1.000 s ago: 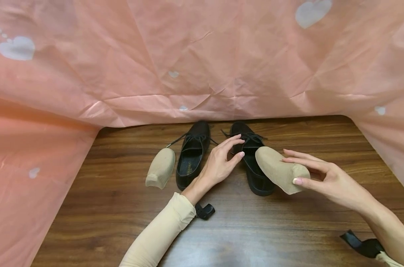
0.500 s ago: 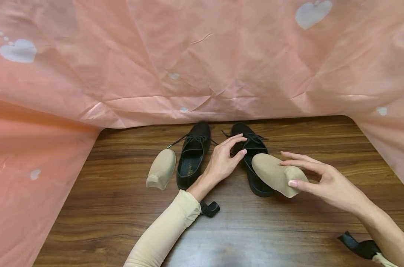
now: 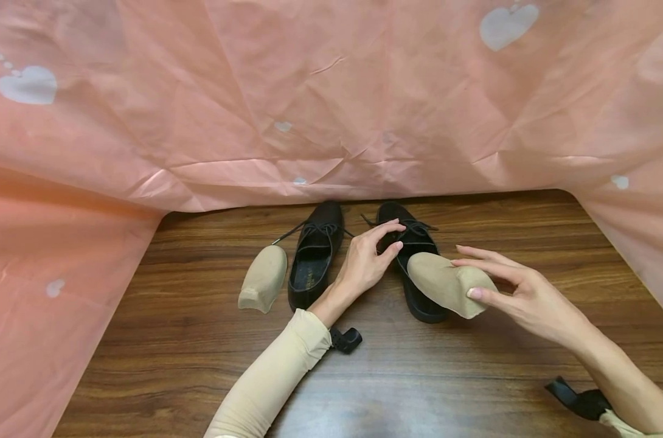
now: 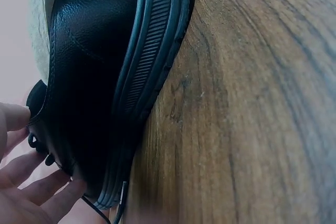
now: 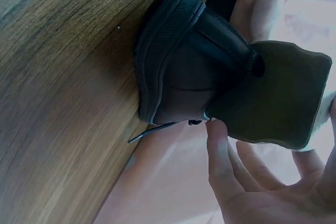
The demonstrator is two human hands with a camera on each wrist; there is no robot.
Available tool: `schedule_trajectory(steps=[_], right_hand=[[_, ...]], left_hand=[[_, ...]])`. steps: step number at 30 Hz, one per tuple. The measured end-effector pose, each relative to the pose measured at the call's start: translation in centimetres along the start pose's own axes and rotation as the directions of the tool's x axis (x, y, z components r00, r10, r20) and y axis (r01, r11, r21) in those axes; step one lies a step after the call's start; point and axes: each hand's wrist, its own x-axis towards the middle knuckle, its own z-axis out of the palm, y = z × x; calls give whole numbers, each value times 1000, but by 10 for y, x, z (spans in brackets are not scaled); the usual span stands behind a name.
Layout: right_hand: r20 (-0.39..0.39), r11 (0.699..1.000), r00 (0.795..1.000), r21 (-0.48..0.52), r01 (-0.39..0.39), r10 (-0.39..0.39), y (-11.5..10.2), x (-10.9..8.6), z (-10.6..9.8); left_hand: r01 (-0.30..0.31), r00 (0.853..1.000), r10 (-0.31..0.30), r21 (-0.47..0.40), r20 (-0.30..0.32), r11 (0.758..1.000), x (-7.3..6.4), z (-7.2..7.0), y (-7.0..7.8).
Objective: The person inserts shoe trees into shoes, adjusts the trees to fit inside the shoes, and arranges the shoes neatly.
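In the head view, a pair of black lace-up shoes stands on the wooden surface: the left shoe (image 3: 312, 258) and the right shoe (image 3: 421, 301). My left hand (image 3: 361, 261) holds the right shoe at its tongue and laces, thumb by the opening, as the left wrist view shows on the shoe (image 4: 89, 51). Between thumb and fingers, my right hand (image 3: 528, 298) grips a beige moulded shoe insert (image 3: 443, 283), its rounded toe at the right shoe's opening. The insert (image 5: 278, 98) tilts up from the opening in the right wrist view. A matching insert (image 3: 263, 277) lies left of the left shoe.
Pink cloth (image 3: 331, 109) with pale hearts hangs behind and at both sides, close to the shoe toes. Loose laces (image 3: 289, 232) stick out from the shoes. Brown wood-grain surface (image 3: 419, 377) extends in front. Black straps sit on both wrists.
My right hand has moved left and somewhat toward me, bringing the insert's toe lower over the right shoe's opening. The left hand stays at the shoe with little movement.
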Motion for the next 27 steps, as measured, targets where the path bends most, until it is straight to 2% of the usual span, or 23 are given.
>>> schedule_trajectory(steps=[7, 16, 27], right_hand=[[-7, 1000, 1000, -28, 1, -1, -1, 5, 4], [-36, 999, 999, -43, 28, -30, 5, 10, 11], [-55, 997, 998, -80, 13, -18, 7, 15, 14]], left_hand=[[11, 1000, -11, 17, -12, 1000, 2, 0, -1], [-1, 999, -2, -60, -44, 998, 2, 1, -3], [-17, 998, 11, -77, -67, 997, 4, 1, -7]])
